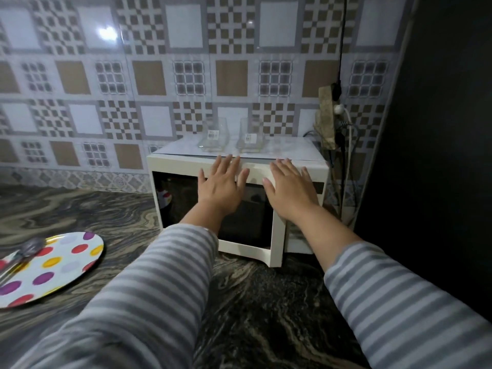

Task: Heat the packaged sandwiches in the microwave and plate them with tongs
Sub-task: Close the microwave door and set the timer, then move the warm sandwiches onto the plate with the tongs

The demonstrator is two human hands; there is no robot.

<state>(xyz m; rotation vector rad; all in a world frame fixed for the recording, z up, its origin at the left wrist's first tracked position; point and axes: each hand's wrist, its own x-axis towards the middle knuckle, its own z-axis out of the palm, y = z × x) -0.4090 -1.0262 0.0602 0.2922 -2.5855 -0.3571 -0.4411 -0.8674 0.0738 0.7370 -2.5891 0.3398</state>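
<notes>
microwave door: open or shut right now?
Slightly ajar. The microwave door has its lower right corner standing out from the body, with both the left hand and right hand pressing flat against its upper edge.

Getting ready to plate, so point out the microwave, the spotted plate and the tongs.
microwave [314, 169], head view, top right corner of its white front.
spotted plate [66, 259], head view, bare middle.
tongs [29, 247], head view, blurred metal end.

place: likely home kitchen | cues: patterned wall tiles [186, 75], marbled counter [253, 302], microwave [170, 161]
</notes>
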